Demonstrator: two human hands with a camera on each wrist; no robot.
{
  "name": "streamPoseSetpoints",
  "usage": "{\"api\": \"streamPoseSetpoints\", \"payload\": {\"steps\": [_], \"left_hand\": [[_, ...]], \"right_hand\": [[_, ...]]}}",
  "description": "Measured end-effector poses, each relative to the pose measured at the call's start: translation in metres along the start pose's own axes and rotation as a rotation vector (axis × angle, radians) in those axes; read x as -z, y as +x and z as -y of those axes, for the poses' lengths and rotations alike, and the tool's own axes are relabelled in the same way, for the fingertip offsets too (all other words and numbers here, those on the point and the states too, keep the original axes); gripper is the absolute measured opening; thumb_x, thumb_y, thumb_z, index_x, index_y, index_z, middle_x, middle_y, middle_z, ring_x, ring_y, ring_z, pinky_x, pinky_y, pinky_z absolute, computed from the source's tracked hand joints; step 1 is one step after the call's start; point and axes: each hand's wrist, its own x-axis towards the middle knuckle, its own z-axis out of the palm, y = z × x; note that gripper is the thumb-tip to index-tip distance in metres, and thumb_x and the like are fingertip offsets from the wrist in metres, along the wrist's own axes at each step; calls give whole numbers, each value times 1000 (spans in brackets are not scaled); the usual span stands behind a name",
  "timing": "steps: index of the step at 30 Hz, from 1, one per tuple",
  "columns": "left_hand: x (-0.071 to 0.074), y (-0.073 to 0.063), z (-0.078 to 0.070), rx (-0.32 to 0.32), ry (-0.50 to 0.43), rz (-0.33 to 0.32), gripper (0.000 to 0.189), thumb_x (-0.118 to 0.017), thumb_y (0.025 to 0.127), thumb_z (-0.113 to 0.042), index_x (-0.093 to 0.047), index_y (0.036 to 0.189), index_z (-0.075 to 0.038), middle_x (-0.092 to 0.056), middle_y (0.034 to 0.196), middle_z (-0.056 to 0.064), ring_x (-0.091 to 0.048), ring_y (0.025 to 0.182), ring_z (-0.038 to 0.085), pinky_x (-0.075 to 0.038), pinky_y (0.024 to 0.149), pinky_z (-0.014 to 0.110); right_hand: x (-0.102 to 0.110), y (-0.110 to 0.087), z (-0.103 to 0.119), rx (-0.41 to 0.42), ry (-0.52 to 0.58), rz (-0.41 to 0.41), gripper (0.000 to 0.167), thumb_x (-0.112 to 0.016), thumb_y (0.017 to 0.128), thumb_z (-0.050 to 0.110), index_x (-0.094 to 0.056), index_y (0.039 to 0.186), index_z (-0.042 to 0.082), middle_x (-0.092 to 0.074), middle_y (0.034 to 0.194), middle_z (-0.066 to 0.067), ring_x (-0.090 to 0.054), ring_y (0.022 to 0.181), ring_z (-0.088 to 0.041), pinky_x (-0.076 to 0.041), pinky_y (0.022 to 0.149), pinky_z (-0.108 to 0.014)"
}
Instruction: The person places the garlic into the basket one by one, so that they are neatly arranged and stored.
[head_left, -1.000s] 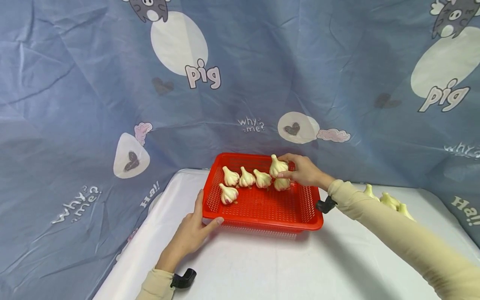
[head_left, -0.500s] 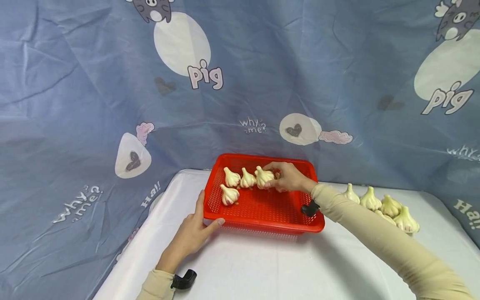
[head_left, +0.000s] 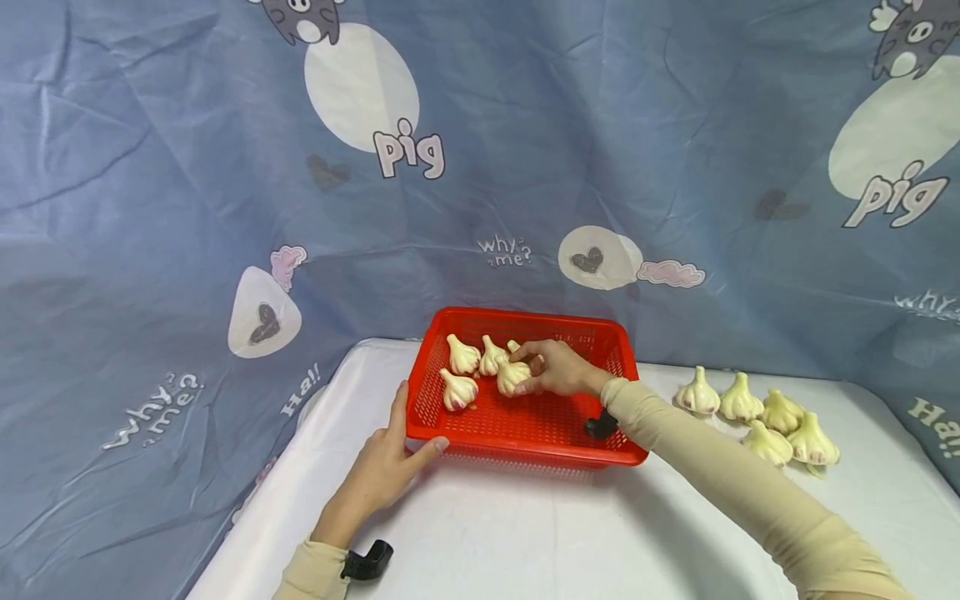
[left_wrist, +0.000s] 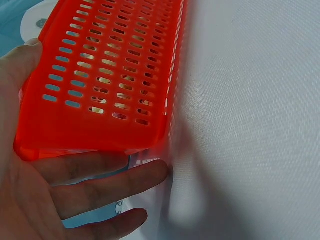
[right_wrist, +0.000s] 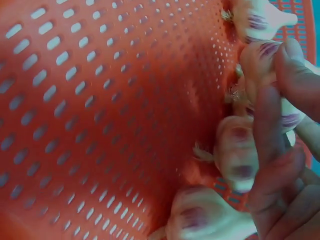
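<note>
A red perforated plastic basket (head_left: 525, 450) stands on the white table. My left hand (head_left: 382, 467) rests at its front left corner; in the left wrist view the thumb touches the rim and the other fingers extend straight. Inside the basket, my right hand (head_left: 558, 369) pinches a garlic bulb (head_left: 513, 377) between thumb and fingers, as the right wrist view also shows. Further bulbs sit around it: one at the back left (head_left: 463, 356), another beside it (head_left: 490, 357), and a purple-marked bulb (head_left: 458, 390) in front. The hand partly covers another bulb (head_left: 513, 346).
Right of the basket, several loose garlic bulbs (head_left: 741, 398) lie in a group on the white table cover (head_left: 517, 533). A blue patterned cloth (head_left: 450, 208) hangs behind the table. The right forearm crosses over the basket's right rim.
My right hand, holding the garlic bulb, has moved left and towards the front inside the basket. Its sleeve has uncovered more loose bulbs at the right. The left hand keeps its place.
</note>
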Motion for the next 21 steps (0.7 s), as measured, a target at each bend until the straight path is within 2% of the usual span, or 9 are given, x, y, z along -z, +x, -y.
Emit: {"api": "streamPoseSetpoints", "payload": {"steps": [5, 9, 11, 16, 21], "left_hand": [[0, -1, 1, -1, 4, 2, 114, -68, 95, -66, -3, 172, -14, -75, 96, 19, -74, 105, 34, -53, 102, 58], [2, 0, 1, -10, 13, -3, 113, -68, 96, -65, -3, 172, -12, -75, 108, 26, -74, 108, 37, -53, 102, 58], [2, 0, 1, -16, 12, -5, 113, -68, 96, -65, -3, 172, -12, -73, 115, 29, -74, 109, 38, -53, 102, 59], [3, 0, 0, -4, -2, -1, 113, -68, 95, -66, -2, 172, -15, -73, 116, 29, -73, 112, 39, -52, 104, 58], [1, -1, 0, -1, -9, 1, 114, -68, 95, -67, -3, 172, -14, -74, 114, 28, -73, 112, 38, -52, 104, 58]], "right_hand": [[-10, 4, 0, 19, 7, -3, 50, -95, 79, 20, -75, 122, 5, -80, 112, -9, -75, 94, -18, -57, 87, -33], [-16, 8, 1, 38, -9, -5, 49, -96, 77, 22, -76, 119, 8, -80, 113, -7, -78, 96, -14, -58, 88, -31], [-17, 10, 2, 39, -40, -15, 49, -97, 76, 25, -77, 118, 10, -81, 112, -5, -78, 97, -14, -58, 89, -31], [-20, 14, 4, 47, -120, -7, 48, -96, 76, 33, -79, 117, 14, -82, 109, -1, -77, 99, -14, -60, 90, -34], [-23, 15, 2, 109, -257, -6, 47, -95, 76, 42, -81, 114, 17, -81, 104, 3, -75, 94, -15, -58, 85, -34]]}}
